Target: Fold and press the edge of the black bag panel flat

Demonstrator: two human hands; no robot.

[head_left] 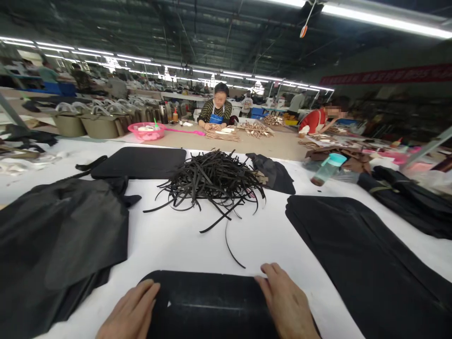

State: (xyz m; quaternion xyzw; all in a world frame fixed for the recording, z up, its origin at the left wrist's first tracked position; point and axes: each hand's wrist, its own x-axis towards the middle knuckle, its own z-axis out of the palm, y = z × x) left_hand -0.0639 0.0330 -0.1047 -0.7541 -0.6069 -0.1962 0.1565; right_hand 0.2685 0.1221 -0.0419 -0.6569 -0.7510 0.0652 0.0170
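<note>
My left hand (130, 310) and my right hand (286, 301) rest flat on opposite sides of a black rounded-corner panel (208, 306), which is cut off by the bottom of the view. Their fingers lie on its upper edge and neither hand visibly grips it. Beyond it, a loose heap of thin black strips (212, 186) lies on the white-covered table (197, 240), with one long strip curling toward my right hand. A second black rounded panel (137, 162) lies past my left hand.
Large black material pieces (60, 235) lie to my left, and more (363, 263) to my right. A teal-lidded bottle (326, 168) lies beyond them. Across the table, two co-workers (215, 110) handle tan pieces near a pink basin (146, 131).
</note>
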